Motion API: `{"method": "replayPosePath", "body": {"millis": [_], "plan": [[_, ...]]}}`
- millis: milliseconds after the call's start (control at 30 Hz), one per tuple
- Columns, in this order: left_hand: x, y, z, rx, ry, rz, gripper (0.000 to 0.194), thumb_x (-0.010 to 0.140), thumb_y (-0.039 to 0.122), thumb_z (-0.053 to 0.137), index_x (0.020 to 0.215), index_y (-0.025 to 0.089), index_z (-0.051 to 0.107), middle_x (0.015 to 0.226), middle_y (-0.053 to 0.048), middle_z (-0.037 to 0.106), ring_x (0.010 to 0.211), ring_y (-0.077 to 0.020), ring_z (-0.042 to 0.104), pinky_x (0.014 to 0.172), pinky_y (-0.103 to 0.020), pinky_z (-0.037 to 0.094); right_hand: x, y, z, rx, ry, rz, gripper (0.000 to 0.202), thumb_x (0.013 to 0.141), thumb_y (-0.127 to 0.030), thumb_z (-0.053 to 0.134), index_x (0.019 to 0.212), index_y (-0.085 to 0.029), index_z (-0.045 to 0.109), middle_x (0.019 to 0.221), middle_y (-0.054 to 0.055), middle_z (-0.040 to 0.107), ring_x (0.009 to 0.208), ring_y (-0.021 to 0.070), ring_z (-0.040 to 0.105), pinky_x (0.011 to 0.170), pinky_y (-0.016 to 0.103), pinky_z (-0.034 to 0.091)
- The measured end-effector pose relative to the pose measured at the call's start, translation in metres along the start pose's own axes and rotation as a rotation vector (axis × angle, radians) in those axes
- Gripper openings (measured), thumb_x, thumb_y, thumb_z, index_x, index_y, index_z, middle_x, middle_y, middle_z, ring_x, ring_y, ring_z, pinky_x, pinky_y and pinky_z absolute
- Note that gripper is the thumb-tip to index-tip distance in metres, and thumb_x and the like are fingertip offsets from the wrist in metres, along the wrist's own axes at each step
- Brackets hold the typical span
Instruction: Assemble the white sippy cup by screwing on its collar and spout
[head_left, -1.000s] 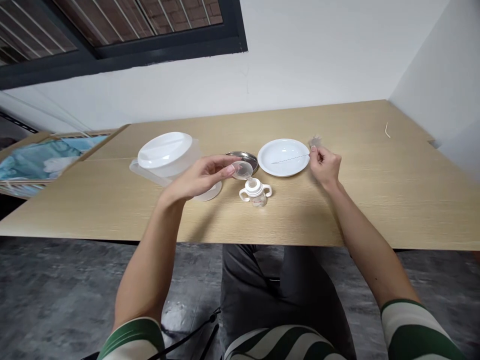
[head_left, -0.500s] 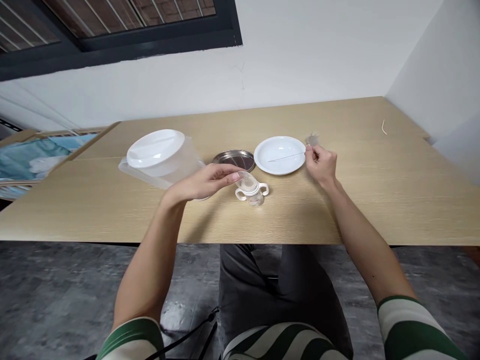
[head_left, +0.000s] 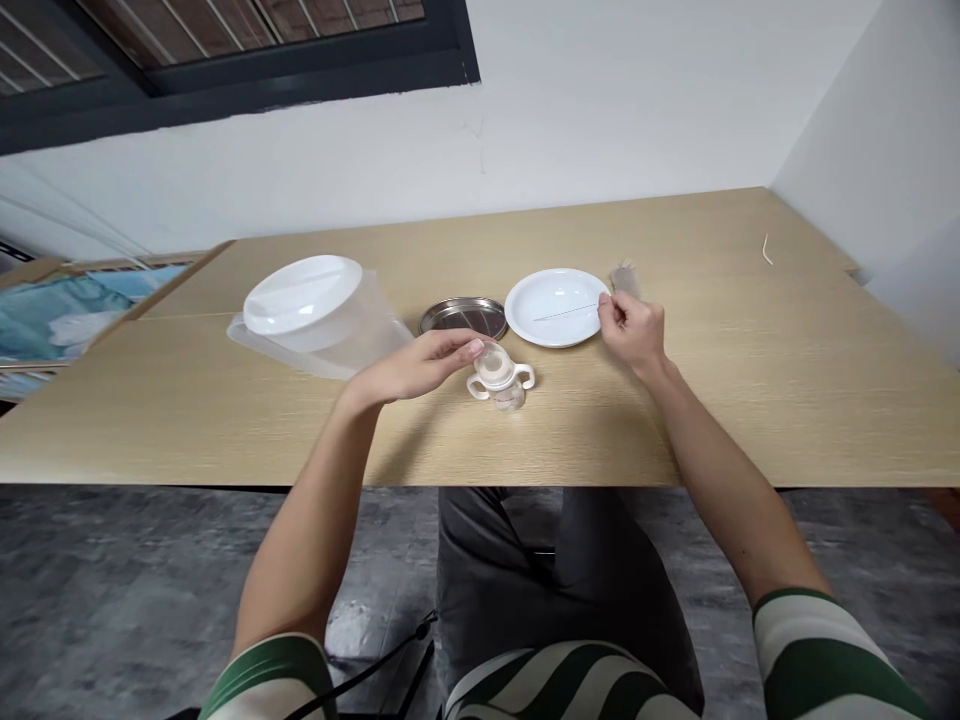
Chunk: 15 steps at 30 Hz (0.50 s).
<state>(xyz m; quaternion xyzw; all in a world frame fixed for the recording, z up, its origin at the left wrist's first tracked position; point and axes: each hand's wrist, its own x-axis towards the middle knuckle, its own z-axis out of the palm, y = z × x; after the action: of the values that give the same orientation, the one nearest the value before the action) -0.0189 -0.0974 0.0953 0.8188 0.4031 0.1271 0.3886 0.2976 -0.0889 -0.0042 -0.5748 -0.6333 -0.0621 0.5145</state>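
A small clear training cup [head_left: 508, 398] with two white handles stands upright near the table's front edge. My left hand [head_left: 420, 367] reaches in from its left, thumb and fingers closed on the edge of the clear domed cap [head_left: 495, 364] over the cup's top. A thin, straight wire [head_left: 564, 313] is pinched in my right hand [head_left: 634, 328]. Its free end points left across the white plate [head_left: 559, 340]. Just beyond that hand sits a small grey fuzzy piece [head_left: 625, 278]; I cannot tell whether it joins the wire.
A round metal tray [head_left: 463, 303] lies left of the plate. Farther left, a translucent container [head_left: 360, 335] with a white lid [head_left: 304, 295] lies on its side. A small pale curved strip [head_left: 766, 250] rests at the far right of the table [head_left: 810, 400], which backs onto a wall.
My right hand has shifted slightly left with the wire. My left hand has moved a little right, and the clear cap now sits straighter over the cup.
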Motion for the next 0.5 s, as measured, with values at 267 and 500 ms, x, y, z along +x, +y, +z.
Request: {"method": "replayPosePath", "body": {"millis": [267,500], "plan": [[0.002,-0.031,0.022,-0.305,0.140,-0.099,0.084,0.088,0.085,0.046,0.134,0.018,0.066,0.134,-0.017,0.069,0.127,-0.0328,0.063,0.111,-0.048,0.049,-0.016,-0.038,-0.002,0.227,-0.139,-0.021,0.041,0.099,-0.047,0.048,0.066,-0.023,0.052,0.055,-0.001,0.052,0.051,0.0120,0.045,0.055,0.030,0.035],[0.007,-0.049,0.050,-0.477,0.203,-0.083,0.080,0.091,0.084,0.041,0.130,0.019,0.068,0.131,-0.014,0.071,0.120,-0.0307,0.067,0.104,-0.045,0.052,-0.027,-0.080,0.008,0.601,-0.637,0.138,0.038,0.100,-0.059,0.052,0.098,-0.023,0.063,0.097,0.006,0.073,0.085,0.0184,0.065,0.077,0.033,0.051]]}}
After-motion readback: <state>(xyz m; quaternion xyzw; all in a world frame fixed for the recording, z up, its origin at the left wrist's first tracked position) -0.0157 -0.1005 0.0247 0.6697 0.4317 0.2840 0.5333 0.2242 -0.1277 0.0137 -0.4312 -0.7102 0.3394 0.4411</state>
